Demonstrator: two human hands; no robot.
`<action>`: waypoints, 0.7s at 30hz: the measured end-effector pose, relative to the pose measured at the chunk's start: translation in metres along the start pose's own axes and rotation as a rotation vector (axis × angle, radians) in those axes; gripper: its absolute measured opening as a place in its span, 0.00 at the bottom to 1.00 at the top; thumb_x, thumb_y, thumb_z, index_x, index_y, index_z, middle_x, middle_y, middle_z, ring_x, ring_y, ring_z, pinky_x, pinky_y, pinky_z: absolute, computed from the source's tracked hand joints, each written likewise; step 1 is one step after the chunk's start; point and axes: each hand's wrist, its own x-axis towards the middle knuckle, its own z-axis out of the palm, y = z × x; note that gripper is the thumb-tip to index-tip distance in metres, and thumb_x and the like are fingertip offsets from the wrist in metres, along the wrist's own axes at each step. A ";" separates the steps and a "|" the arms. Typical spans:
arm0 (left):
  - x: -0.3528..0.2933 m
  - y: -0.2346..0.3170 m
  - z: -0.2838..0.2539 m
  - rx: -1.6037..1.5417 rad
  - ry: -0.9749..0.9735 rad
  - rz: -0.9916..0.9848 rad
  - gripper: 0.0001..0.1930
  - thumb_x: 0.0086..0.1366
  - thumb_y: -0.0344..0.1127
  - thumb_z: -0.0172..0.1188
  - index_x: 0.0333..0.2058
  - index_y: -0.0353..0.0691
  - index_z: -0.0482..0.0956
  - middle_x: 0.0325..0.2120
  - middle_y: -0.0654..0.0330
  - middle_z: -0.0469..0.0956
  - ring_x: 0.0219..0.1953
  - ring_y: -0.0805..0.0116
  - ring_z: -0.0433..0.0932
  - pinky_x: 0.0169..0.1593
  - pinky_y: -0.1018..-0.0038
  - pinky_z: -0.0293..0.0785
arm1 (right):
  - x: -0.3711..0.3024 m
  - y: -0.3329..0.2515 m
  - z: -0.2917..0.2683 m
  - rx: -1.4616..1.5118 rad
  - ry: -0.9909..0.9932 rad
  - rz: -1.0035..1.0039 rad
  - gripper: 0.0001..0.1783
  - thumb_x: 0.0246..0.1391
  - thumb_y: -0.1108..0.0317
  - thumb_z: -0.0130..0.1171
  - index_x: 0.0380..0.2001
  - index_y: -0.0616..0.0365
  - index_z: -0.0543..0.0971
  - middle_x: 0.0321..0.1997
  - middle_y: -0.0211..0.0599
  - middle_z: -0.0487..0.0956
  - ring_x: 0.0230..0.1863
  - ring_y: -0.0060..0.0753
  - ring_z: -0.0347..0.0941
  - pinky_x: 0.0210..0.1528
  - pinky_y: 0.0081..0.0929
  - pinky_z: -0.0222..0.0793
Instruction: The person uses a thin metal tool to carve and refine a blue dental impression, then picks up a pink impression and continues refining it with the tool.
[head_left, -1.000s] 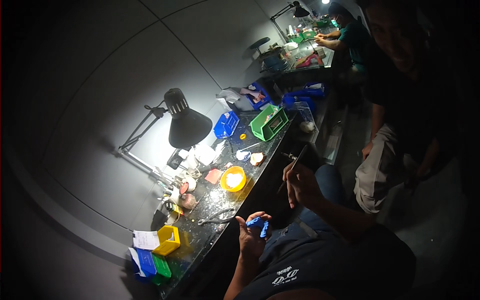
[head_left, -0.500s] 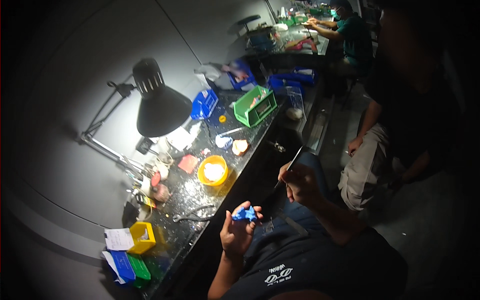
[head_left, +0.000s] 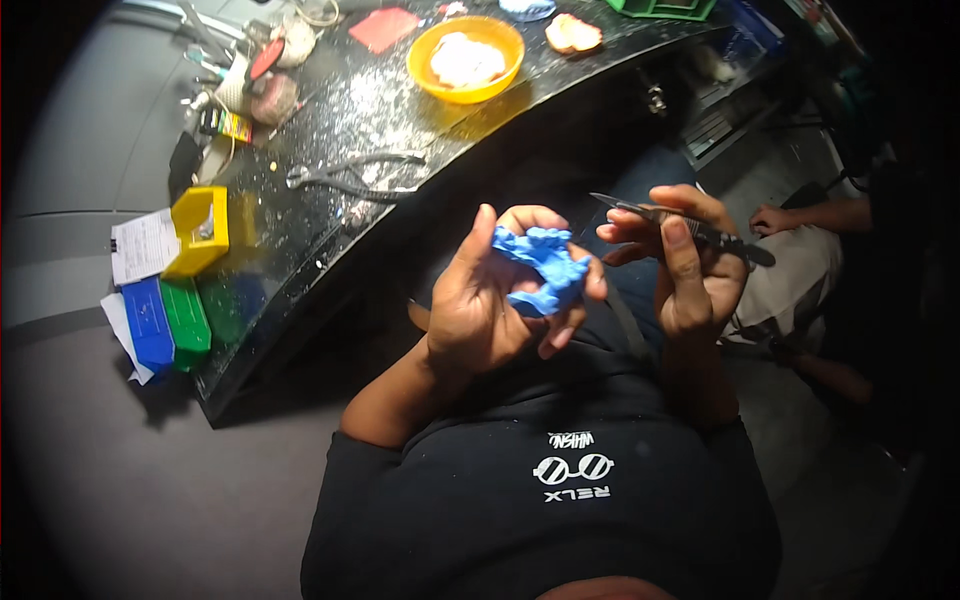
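Note:
In front of my chest, my left hand [head_left: 472, 305] cradles a blue moulded piece [head_left: 552, 260] between thumb and curled fingers. One rim of it is bumpy and tooth-like, resembling a dental mould; its underside is hidden by my palm. Just to the right, my right hand [head_left: 697, 272] grips a slim knife [head_left: 630, 207] between thumb and fingers. Its pointed dark blade is directed left toward the blue piece, with a gap between them. The knife's handle runs back across my fingers.
Metal pliers [head_left: 352, 176] and an orange bowl [head_left: 466, 97] with white material lie on the speckled black bench [head_left: 310, 245]. Yellow [head_left: 188, 262], green [head_left: 185, 322] and blue [head_left: 146, 318] bins stand at left. A seated person's pale trousers [head_left: 790, 305] are close on my right.
The view has tilted down toward my lap. My hands have come nearer each other, and the tool in my right hand has turned so its tip faces the blue piece.

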 end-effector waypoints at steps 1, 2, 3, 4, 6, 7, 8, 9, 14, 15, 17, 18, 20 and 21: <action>-0.002 0.001 -0.001 -0.056 0.016 0.002 0.30 0.78 0.60 0.28 0.60 0.42 0.65 0.46 0.34 0.75 0.31 0.49 0.81 0.27 0.67 0.79 | -0.004 0.002 0.008 0.077 0.001 0.033 0.14 0.70 0.70 0.50 0.52 0.67 0.75 0.41 0.53 0.85 0.44 0.41 0.84 0.45 0.33 0.82; -0.003 0.004 -0.010 -0.023 -0.012 0.009 0.29 0.79 0.58 0.29 0.60 0.41 0.64 0.50 0.34 0.73 0.33 0.46 0.82 0.28 0.63 0.81 | -0.003 0.008 0.009 0.020 -0.049 -0.032 0.13 0.71 0.71 0.50 0.51 0.69 0.75 0.42 0.54 0.84 0.45 0.42 0.84 0.48 0.35 0.82; -0.007 0.004 -0.012 -0.040 0.009 0.017 0.29 0.79 0.58 0.29 0.60 0.41 0.64 0.50 0.34 0.73 0.33 0.46 0.82 0.28 0.63 0.81 | -0.004 0.013 0.009 -0.038 -0.097 -0.095 0.13 0.71 0.72 0.49 0.49 0.70 0.76 0.43 0.55 0.84 0.45 0.43 0.84 0.50 0.37 0.82; -0.009 0.003 -0.008 -0.008 0.113 0.039 0.30 0.79 0.59 0.29 0.60 0.40 0.64 0.50 0.34 0.73 0.28 0.48 0.81 0.24 0.65 0.80 | -0.005 0.019 0.013 -0.005 -0.101 -0.112 0.13 0.70 0.73 0.49 0.48 0.72 0.77 0.44 0.57 0.83 0.46 0.46 0.83 0.54 0.40 0.80; -0.009 0.003 -0.004 -0.043 0.244 0.062 0.33 0.77 0.62 0.28 0.60 0.40 0.63 0.51 0.33 0.73 0.26 0.46 0.80 0.22 0.63 0.81 | -0.004 0.026 0.014 -0.027 -0.115 -0.124 0.13 0.70 0.73 0.49 0.47 0.72 0.77 0.44 0.58 0.83 0.47 0.46 0.83 0.55 0.40 0.79; -0.012 0.002 -0.007 -0.060 0.257 0.060 0.33 0.77 0.62 0.28 0.60 0.40 0.63 0.51 0.33 0.73 0.26 0.46 0.80 0.22 0.63 0.81 | -0.005 0.028 0.014 -0.049 -0.129 -0.161 0.13 0.70 0.73 0.49 0.47 0.72 0.78 0.45 0.58 0.82 0.47 0.47 0.83 0.55 0.40 0.79; -0.013 0.001 -0.011 -0.059 0.233 0.055 0.33 0.77 0.63 0.28 0.60 0.40 0.63 0.51 0.32 0.72 0.27 0.44 0.81 0.23 0.61 0.82 | -0.007 0.029 0.011 -0.061 -0.133 -0.131 0.12 0.70 0.73 0.50 0.45 0.72 0.78 0.43 0.57 0.83 0.47 0.48 0.82 0.55 0.39 0.78; -0.014 0.000 -0.015 -0.056 0.208 0.050 0.34 0.76 0.64 0.28 0.60 0.41 0.63 0.52 0.31 0.72 0.28 0.42 0.81 0.24 0.60 0.83 | -0.007 0.030 0.011 -0.067 -0.133 -0.113 0.12 0.70 0.73 0.50 0.45 0.72 0.78 0.43 0.57 0.83 0.47 0.48 0.82 0.55 0.39 0.78; -0.010 0.000 -0.030 -0.020 0.141 0.041 0.33 0.75 0.65 0.29 0.54 0.38 0.62 0.50 0.31 0.74 0.27 0.40 0.82 0.24 0.58 0.84 | -0.001 0.038 0.006 -0.057 -0.168 -0.052 0.11 0.69 0.72 0.50 0.42 0.71 0.78 0.42 0.57 0.83 0.46 0.47 0.82 0.53 0.38 0.77; -0.008 0.001 -0.029 -0.032 0.146 0.038 0.33 0.75 0.65 0.29 0.54 0.38 0.62 0.50 0.31 0.74 0.27 0.40 0.82 0.24 0.58 0.84 | 0.001 0.038 0.006 -0.072 -0.172 -0.061 0.11 0.69 0.73 0.50 0.42 0.71 0.79 0.42 0.57 0.83 0.45 0.47 0.82 0.53 0.38 0.77; -0.006 0.002 -0.029 -0.020 0.180 0.020 0.33 0.75 0.66 0.29 0.52 0.38 0.62 0.47 0.32 0.75 0.20 0.41 0.80 0.20 0.58 0.83 | 0.001 0.039 0.003 -0.084 -0.162 -0.037 0.11 0.69 0.72 0.50 0.42 0.71 0.79 0.41 0.57 0.83 0.45 0.47 0.83 0.53 0.38 0.78; -0.004 0.007 -0.023 -0.138 0.205 0.007 0.32 0.76 0.62 0.27 0.52 0.37 0.63 0.40 0.37 0.77 0.26 0.41 0.82 0.24 0.57 0.83 | 0.002 0.039 0.003 -0.091 -0.151 -0.025 0.11 0.69 0.72 0.50 0.42 0.70 0.79 0.41 0.57 0.83 0.44 0.47 0.83 0.52 0.38 0.79; -0.004 0.010 -0.033 -0.008 0.229 -0.030 0.33 0.75 0.64 0.28 0.48 0.36 0.65 0.34 0.40 0.77 0.20 0.48 0.80 0.20 0.63 0.79 | 0.003 0.039 0.005 -0.070 -0.147 -0.029 0.11 0.69 0.71 0.51 0.41 0.70 0.79 0.41 0.57 0.83 0.44 0.47 0.83 0.52 0.38 0.80; -0.003 0.011 -0.035 0.130 0.250 -0.065 0.34 0.74 0.66 0.29 0.45 0.36 0.67 0.29 0.43 0.78 0.15 0.54 0.78 0.15 0.69 0.74 | 0.003 0.040 0.006 -0.047 -0.145 -0.040 0.12 0.70 0.70 0.51 0.41 0.70 0.78 0.40 0.57 0.83 0.43 0.47 0.83 0.51 0.38 0.81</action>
